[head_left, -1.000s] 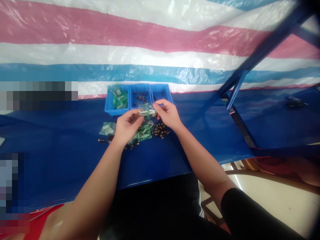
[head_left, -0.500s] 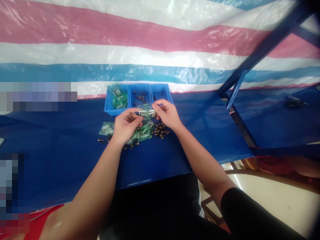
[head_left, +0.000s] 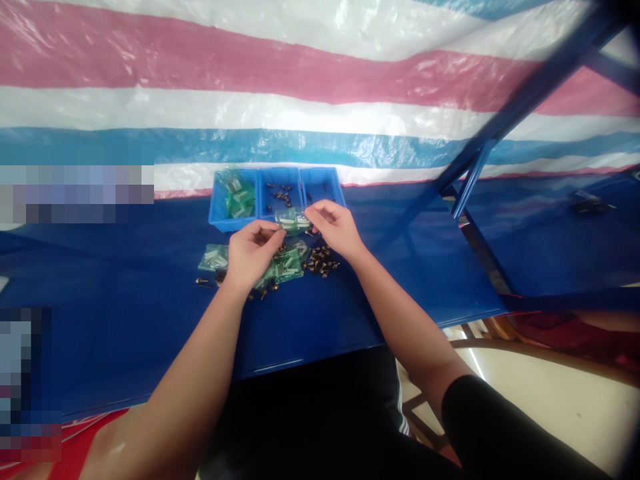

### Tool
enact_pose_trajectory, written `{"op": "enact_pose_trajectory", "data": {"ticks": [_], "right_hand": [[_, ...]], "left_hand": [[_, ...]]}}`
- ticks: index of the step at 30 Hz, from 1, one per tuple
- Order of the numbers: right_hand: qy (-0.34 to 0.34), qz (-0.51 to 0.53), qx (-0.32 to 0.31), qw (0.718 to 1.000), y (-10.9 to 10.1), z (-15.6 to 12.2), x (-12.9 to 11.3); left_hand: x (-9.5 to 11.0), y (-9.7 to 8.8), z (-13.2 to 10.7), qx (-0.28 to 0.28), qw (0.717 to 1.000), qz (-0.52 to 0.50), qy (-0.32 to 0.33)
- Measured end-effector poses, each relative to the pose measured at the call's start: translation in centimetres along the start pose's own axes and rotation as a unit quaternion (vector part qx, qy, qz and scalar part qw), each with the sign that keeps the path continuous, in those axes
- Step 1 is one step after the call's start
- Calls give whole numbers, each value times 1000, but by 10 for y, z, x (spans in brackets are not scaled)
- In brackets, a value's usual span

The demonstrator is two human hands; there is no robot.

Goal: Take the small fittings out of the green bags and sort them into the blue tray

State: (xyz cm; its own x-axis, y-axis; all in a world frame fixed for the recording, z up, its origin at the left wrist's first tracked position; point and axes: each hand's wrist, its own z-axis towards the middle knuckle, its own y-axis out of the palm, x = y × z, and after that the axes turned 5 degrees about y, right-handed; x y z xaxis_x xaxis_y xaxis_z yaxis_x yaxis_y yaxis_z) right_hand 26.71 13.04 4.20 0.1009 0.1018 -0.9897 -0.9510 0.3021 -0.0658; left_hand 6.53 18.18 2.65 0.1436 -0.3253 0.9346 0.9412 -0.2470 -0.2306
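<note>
The left hand (head_left: 255,250), partly hiding green packets (head_left: 289,265), pinches a clear packet (head_left: 292,219) of indistinct pieces, its other end clamped by the right hand (head_left: 335,228), over the blue table (head_left: 310,323) toward the back edge, before striped tarpaulin (head_left: 300,73).

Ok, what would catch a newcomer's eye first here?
The striped sheet across the top, in red, white and blue bands, likely draws the eye first. Below it, near the middle, the left hand and right hand hold green-tinted plastic between them, over the blue table. Just beyond the hands stand three blue bins side by side.
</note>
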Motion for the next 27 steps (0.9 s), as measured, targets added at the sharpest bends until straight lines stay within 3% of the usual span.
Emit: {"op": "enact_pose_trajectory", "data": {"ticks": [4, 10, 14, 22, 27], "right_hand": [[-32, 6, 20, 999, -1, 0, -1], [46, 54, -35, 997, 0, -1, -3], [63, 83, -50, 993, 0, 1, -2], [40, 15, -151, 988, -3, -4, 1], [26, -20, -153, 988, -3, -6, 3]], "left_hand": [[0, 1, -1, 10, 1000, 3, 20], [1, 4, -2, 0, 999, -45, -3], [4, 3, -1, 0, 998, -64, 20], [4, 2, 0, 35, 998, -29, 44], [-1, 3, 0, 30, 998, -26, 47]]}}
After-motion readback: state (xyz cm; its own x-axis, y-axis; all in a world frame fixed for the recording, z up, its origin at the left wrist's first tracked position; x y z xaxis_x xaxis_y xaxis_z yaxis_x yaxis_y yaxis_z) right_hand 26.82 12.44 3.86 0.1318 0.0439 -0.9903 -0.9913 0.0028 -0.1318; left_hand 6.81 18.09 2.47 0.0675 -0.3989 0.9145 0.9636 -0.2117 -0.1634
